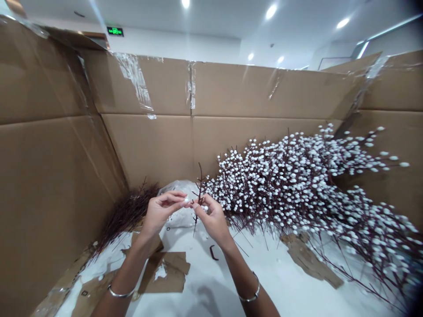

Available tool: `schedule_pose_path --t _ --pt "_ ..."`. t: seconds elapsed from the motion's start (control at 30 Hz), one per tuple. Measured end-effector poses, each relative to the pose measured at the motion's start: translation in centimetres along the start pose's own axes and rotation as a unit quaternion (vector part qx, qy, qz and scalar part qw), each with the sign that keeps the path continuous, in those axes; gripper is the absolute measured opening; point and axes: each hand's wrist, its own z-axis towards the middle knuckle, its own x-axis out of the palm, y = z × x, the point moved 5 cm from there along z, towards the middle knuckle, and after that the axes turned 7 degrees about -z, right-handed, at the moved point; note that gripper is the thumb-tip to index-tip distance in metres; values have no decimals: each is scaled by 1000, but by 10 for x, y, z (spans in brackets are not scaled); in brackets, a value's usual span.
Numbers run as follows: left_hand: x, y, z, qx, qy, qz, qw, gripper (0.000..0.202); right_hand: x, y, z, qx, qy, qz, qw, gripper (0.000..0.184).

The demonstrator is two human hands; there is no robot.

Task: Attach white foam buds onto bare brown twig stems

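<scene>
My right hand [214,220] is closed around a thin dark brown artificial twig [200,182], which stands nearly upright with short bare side shoots. A small white berry [206,208] shows by the fingers of that hand. My left hand [160,213] pinches another white berry [187,200] between thumb and fingertips, close beside the twig. The fingertips of both hands nearly meet; whether the pinched berry touches a shoot is hard to make out. Behind the hands lies a clear plastic bag [180,187], partly hidden, with white pieces near it.
A big heap of brown branches with white berries [280,176] fills the right side. Bare brown twigs [128,211] are piled at the left. Torn cardboard pieces [165,275] and a short dark bent piece [213,253] lie on the white surface [198,290]. Cardboard walls [148,145] enclose it.
</scene>
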Motion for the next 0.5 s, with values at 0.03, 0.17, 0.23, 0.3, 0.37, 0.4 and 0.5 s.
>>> schedule_pose_path --t 0.03,0.17,0.23,0.3,0.37,0.4,0.5 --pt "0 1 0 -1 -1 -2 1000 10 0 0 0 0 -3 1 1000 15" --pt "2 2 -1 5 0 0 1000 9 0 -2 1 -2 -27 -15 1000 15" --pt "3 1 -1 12 3 3 1000 8 -1 -1 0 -5 -35 -29 999 15" --pt "5 0 -1 17 7 2 1000 8 -1 0 0 -11 -40 -37 998 14" --pt "7 -1 -1 21 13 0 1000 8 -1 1 -1 -17 -44 -40 998 13" --pt "7 -1 -1 22 15 -1 1000 7 -2 1 -1 -19 -45 -42 998 12" --pt "9 -3 -1 30 19 -3 999 7 -1 2 -1 -28 -44 -52 997 11"
